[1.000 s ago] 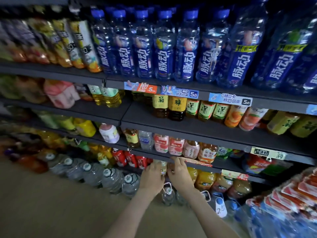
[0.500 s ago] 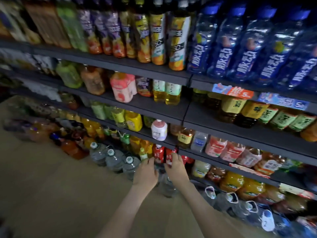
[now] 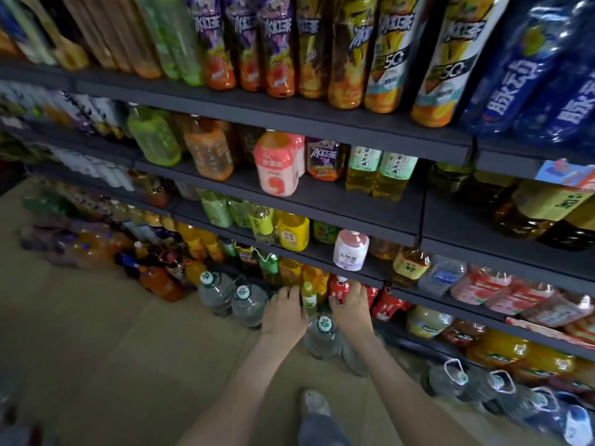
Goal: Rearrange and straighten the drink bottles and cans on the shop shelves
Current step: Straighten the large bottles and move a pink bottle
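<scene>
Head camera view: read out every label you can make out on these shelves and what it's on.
"冰红茶": purple-label bottles, top shelf.
"冰红茶": yellow-label bottles, top shelf.
"脉动": blue bottles, top right.
"冰红茶": small purple-label bottle, second shelf.
Red bottle in the right hand's grip: label too blurred.
All other labels: too blurred or small.

I see a red-and-white bottle (image 3: 338, 289) beside a pale yellow bottle (image 3: 308, 296) with a green label, under the dark grey shelf's (image 3: 376, 273) front edge. The clear water jug (image 3: 322, 341) has a white-and-green cap.
</scene>
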The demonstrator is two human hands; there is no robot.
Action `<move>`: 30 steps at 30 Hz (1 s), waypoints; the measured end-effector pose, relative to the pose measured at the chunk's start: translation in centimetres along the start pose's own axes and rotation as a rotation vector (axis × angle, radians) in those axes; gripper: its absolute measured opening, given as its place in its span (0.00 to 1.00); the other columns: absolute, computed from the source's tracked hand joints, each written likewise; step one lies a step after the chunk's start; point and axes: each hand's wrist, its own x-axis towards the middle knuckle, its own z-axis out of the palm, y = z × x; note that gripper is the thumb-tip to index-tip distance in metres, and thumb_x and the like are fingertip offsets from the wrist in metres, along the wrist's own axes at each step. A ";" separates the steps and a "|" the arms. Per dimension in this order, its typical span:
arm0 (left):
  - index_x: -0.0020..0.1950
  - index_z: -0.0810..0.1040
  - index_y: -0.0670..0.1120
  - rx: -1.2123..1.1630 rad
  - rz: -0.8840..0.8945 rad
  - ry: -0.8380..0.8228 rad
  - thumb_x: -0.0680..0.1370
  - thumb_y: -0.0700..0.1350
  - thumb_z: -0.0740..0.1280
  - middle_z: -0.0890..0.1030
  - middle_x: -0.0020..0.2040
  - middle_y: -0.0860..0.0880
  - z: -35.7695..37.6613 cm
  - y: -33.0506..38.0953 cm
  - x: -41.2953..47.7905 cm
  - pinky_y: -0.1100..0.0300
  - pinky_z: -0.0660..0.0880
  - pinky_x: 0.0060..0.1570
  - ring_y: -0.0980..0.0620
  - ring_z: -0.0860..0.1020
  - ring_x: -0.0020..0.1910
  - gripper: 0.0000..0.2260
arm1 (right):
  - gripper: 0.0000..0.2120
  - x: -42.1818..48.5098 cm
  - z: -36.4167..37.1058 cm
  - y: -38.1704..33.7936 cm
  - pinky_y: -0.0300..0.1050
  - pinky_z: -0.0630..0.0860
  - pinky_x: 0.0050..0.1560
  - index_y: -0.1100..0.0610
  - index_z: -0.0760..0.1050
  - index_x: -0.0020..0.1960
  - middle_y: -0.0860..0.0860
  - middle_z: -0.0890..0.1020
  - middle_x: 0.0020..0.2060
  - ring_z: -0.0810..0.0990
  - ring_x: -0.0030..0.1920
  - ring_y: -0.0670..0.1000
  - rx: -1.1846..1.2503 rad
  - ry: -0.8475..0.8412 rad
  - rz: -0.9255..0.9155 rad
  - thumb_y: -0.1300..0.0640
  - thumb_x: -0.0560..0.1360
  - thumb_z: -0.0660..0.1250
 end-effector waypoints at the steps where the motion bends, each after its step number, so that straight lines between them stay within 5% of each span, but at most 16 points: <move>1: 0.75 0.58 0.45 0.012 0.008 -0.012 0.81 0.48 0.58 0.64 0.71 0.46 0.0 -0.6 1.2 0.53 0.68 0.64 0.46 0.67 0.68 0.23 | 0.26 1.1 0.6 0.0 0.52 0.67 0.64 0.65 0.61 0.70 0.61 0.66 0.67 0.67 0.67 0.62 0.019 0.019 0.025 0.59 0.77 0.66; 11: 0.73 0.60 0.46 0.075 0.139 -0.094 0.81 0.49 0.58 0.67 0.68 0.45 0.6 -4.9 13.2 0.53 0.68 0.62 0.45 0.69 0.66 0.21 | 0.34 11.2 5.6 -0.5 0.50 0.67 0.60 0.70 0.60 0.67 0.66 0.68 0.63 0.67 0.65 0.64 0.267 0.308 0.329 0.62 0.69 0.74; 15: 0.74 0.58 0.47 0.090 0.218 -0.103 0.81 0.49 0.58 0.66 0.70 0.45 2.9 -5.7 18.1 0.51 0.67 0.63 0.44 0.69 0.66 0.23 | 0.45 15.3 7.4 1.1 0.52 0.66 0.64 0.66 0.55 0.73 0.65 0.65 0.68 0.64 0.69 0.63 0.321 0.437 0.392 0.60 0.66 0.78; 20: 0.76 0.55 0.45 0.079 0.307 -0.072 0.81 0.50 0.58 0.62 0.74 0.45 7.4 -6.9 24.0 0.53 0.66 0.64 0.44 0.66 0.69 0.25 | 0.59 21.4 10.7 3.5 0.53 0.62 0.71 0.60 0.49 0.77 0.61 0.61 0.71 0.60 0.71 0.61 0.376 0.701 0.212 0.57 0.58 0.83; 24: 0.76 0.56 0.46 0.039 0.362 -0.018 0.81 0.51 0.58 0.62 0.73 0.47 10.6 -8.7 26.8 0.53 0.68 0.63 0.45 0.66 0.69 0.25 | 0.58 24.9 12.3 4.3 0.55 0.68 0.68 0.50 0.49 0.75 0.57 0.59 0.70 0.62 0.70 0.58 0.416 0.874 0.118 0.47 0.56 0.82; 30: 0.77 0.55 0.46 -0.076 0.378 -0.019 0.81 0.50 0.60 0.63 0.73 0.47 11.5 -9.9 26.7 0.53 0.70 0.61 0.46 0.66 0.69 0.27 | 0.52 24.1 12.5 4.7 0.47 0.67 0.63 0.63 0.54 0.74 0.62 0.64 0.65 0.65 0.65 0.62 0.363 0.935 0.150 0.54 0.60 0.81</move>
